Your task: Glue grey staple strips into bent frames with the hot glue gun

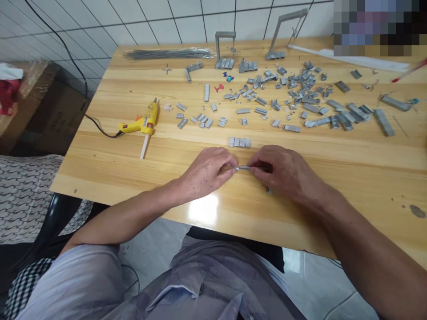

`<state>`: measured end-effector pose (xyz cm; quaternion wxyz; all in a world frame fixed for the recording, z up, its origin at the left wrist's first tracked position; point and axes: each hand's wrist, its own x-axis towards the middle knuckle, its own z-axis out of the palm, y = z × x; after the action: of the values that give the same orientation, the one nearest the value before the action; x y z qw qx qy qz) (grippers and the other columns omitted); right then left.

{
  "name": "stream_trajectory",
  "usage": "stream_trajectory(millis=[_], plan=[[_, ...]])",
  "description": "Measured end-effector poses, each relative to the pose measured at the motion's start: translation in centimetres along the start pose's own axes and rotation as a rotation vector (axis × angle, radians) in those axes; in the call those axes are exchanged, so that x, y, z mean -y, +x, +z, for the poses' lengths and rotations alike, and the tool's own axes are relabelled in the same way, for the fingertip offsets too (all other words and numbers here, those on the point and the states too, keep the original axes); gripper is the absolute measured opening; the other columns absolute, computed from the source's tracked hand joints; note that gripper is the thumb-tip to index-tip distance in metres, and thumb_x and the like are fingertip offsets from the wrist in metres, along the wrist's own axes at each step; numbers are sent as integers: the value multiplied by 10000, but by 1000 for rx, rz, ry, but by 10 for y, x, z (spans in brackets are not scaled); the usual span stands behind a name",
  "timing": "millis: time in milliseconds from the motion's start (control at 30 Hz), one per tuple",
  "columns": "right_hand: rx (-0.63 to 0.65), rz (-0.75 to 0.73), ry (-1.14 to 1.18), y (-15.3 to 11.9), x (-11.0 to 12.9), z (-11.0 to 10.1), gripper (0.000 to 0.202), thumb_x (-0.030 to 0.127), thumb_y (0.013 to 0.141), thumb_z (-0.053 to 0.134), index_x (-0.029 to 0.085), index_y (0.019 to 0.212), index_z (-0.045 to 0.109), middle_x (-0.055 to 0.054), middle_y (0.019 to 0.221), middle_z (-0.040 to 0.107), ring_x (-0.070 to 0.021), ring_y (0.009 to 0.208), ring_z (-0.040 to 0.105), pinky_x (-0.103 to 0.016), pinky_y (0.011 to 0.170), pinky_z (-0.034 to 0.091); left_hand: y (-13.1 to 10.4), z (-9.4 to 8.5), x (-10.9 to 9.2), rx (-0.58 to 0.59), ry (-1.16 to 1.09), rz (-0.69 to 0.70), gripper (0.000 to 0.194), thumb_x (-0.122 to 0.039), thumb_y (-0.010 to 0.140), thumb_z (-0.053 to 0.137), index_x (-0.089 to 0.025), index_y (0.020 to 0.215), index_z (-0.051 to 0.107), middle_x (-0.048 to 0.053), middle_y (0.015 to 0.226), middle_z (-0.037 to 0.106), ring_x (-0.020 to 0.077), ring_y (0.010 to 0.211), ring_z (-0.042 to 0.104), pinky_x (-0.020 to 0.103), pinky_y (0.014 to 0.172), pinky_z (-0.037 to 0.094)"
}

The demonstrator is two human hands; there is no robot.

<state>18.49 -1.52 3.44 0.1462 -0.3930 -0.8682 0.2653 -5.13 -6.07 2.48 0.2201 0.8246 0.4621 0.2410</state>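
A thin grey strip (244, 167) spans the gap between my hands, low over the wooden table (133, 178). My left hand (211, 171) pinches its left end between thumb and fingers. At its right end my right hand (283, 171) is closed on it too, the fingertips partly hidden. Just beyond my hands lies a short row of joined grey pieces (239, 142). A small grey bit (268, 190) shows under my right hand.
A yellow glue gun (147, 122) with a white stick lies at the left. Many grey pieces (300, 84) are scattered at centre right. Behind them stand two grey frames (217, 49), beside a bundle of thin wires (170, 54). A white strip (353, 59) lies at the back right.
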Motion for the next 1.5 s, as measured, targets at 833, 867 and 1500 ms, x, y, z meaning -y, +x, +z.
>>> stream_trajectory(millis=[833,867,1500], plan=[[0,-9,-16,0,0,3,190,158,861,584,238,877,755,-53,849,740,-221,793,683,-336,722,480,1,0,2,-3,-13,11,67,-209,984,658,-174,942,698,4,761,662,150,722,600,302,730,442],[-2,-11,-14,0,0,3,192,156,862,583,239,880,755,-54,853,741,-221,792,682,-336,721,480,1,0,2,-2,-15,8,70,-210,983,659,-172,941,700,4,756,658,150,720,599,300,723,440],[2,-11,7,0,0,3,207,161,865,573,257,875,757,-51,852,736,-224,794,691,-338,702,477,2,-2,1,25,-42,-23,122,-226,987,620,-195,907,707,-13,711,657,142,675,602,296,694,443]])
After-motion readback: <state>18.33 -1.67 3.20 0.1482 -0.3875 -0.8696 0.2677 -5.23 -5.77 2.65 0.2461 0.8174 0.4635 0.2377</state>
